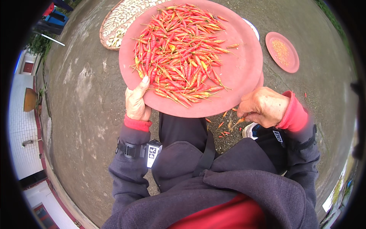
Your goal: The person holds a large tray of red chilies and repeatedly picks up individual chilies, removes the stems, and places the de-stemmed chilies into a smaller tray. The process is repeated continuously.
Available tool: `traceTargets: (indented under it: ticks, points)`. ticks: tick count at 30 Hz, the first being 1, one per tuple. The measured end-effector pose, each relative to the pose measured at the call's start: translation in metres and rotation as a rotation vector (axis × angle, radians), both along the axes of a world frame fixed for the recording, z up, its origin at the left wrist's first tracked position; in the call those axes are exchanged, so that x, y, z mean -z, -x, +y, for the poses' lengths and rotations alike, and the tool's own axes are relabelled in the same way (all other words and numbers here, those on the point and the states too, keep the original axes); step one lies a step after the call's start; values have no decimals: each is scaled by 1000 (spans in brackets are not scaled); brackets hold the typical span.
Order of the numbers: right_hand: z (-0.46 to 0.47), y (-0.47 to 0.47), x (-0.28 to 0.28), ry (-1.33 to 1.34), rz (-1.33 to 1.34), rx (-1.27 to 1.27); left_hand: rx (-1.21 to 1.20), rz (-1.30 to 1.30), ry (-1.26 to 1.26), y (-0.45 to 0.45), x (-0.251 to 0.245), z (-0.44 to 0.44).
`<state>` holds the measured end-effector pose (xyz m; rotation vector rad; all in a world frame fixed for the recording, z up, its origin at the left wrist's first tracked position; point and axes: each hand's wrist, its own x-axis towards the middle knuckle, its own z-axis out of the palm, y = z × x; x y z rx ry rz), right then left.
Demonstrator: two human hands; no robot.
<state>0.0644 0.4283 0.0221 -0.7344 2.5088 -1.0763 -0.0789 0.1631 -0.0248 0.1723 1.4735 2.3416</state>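
Note:
My left hand (137, 98) grips the lower left rim of a large round pinkish-red plate (243, 65), its thumb on top and its fingers hidden beneath. A heap of red chili peppers (177, 57) with thin stems covers most of the plate; a few are yellowish. Beside the plate's lower right edge, my right hand (260, 107) has its fingers curled, with an orange chili pepper (239, 121) at the fingertips. Below it, several small chili peppers (220, 125) lie scattered on the ground. Part of another reddish plate shows under the right rim.
A woven tray (107, 43) of pale slices lies on the concrete beyond the plate at the left. To the right rests a smaller reddish plate (294, 63) with orange bits. A white rim (253, 28) peeks out behind the large plate. A shoe (249, 131) is near my right hand.

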Motion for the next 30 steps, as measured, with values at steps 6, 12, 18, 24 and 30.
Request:
traceTargets:
  ticks: [6, 12, 18, 24, 30]
  points:
    - [17, 10, -8, 272, 42, 129, 4, 3, 5, -1, 1, 0]
    - [37, 63, 23, -156, 590, 659, 28, 21, -14, -2, 0, 1]
    - [38, 83, 39, -458, 553, 565, 46, 20, -18, -1, -2, 0]
    - [33, 83, 26, -402, 569, 697, 48, 8, -21, 1, 0, 2]
    - [15, 80, 32, -423, 565, 575, 51, 9, -15, -1, -1, 6]
